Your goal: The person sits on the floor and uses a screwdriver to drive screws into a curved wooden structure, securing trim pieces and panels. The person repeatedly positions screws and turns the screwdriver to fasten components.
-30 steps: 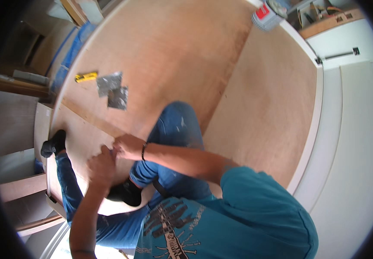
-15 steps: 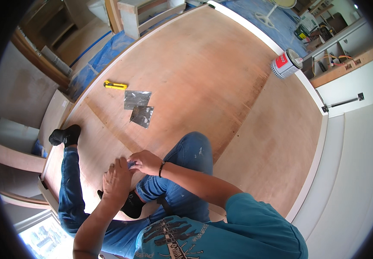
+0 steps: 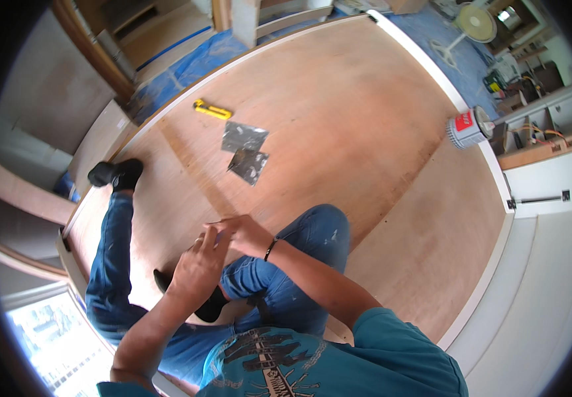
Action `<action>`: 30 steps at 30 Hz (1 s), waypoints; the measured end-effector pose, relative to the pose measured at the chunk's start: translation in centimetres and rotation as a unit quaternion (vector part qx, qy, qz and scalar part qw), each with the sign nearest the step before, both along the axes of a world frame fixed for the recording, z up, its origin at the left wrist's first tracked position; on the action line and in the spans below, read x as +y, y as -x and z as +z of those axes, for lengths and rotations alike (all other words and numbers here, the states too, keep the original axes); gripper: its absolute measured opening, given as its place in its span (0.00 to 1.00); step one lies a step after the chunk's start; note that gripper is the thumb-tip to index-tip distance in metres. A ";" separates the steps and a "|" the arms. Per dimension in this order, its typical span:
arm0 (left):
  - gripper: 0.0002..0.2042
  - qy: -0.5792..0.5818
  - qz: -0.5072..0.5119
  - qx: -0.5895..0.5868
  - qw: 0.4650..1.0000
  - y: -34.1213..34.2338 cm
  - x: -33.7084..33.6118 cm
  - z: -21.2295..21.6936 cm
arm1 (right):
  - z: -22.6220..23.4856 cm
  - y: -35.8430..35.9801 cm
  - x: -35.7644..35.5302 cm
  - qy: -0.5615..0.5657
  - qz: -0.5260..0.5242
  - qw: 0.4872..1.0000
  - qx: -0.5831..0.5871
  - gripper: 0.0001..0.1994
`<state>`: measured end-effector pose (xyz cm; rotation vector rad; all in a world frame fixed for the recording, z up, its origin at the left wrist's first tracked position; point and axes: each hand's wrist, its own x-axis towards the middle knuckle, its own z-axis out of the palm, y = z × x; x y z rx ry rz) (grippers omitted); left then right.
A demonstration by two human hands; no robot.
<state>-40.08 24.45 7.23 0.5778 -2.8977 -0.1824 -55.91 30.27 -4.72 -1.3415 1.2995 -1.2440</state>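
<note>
My left hand (image 3: 196, 268) and my right hand (image 3: 247, 235) meet in front of my bent knee, above the wooden panel (image 3: 312, 99). Their fingers are closed together around something small. Only a sliver of bluish colour shows between them, too hidden to name. A dark bracelet circles my right wrist. Beyond the hands lie two flat metal scraper blades, the farther blade (image 3: 244, 136) and the nearer blade (image 3: 248, 165), smeared with whitish residue and touching or overlapping. A yellow utility knife (image 3: 213, 110) lies past them, to the left.
A grey paint can with a red label (image 3: 469, 128) stands at the panel's right edge. My outstretched leg (image 3: 110, 238) lies along the left side. Blue sheeting (image 3: 196, 63) covers the floor beyond. A fan (image 3: 475, 25) stands at the far right, near a gas strut (image 3: 539, 200).
The whole view has shifted, so the panel and tools appear farther right. My hands stay together, with the fingers rearranged; the small bluish thing is now more hidden.
</note>
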 end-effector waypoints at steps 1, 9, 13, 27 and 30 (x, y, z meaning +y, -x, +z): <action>0.18 -0.010 0.013 -0.006 1.000 0.0 0.1 -0.7 | -1.2 0.0 0.1 0.067 -0.009 0.997 0.020 0.23; 0.14 -0.059 0.097 -0.130 0.985 1.4 0.2 0.9 | -1.5 0.4 0.2 0.073 0.015 0.994 0.075 0.20; 0.12 -0.102 -0.065 -0.009 0.993 1.8 0.1 2.9 | -2.0 0.8 0.3 0.012 0.064 0.996 0.058 0.19; 0.12 -0.145 0.074 -0.046 0.986 0.3 1.0 -1.3 | -2.0 0.6 0.7 0.050 0.036 0.997 0.055 0.19; 0.15 -0.197 0.184 -0.081 0.959 0.2 0.3 -2.4 | -1.7 -0.3 0.8 0.070 0.010 0.992 0.101 0.18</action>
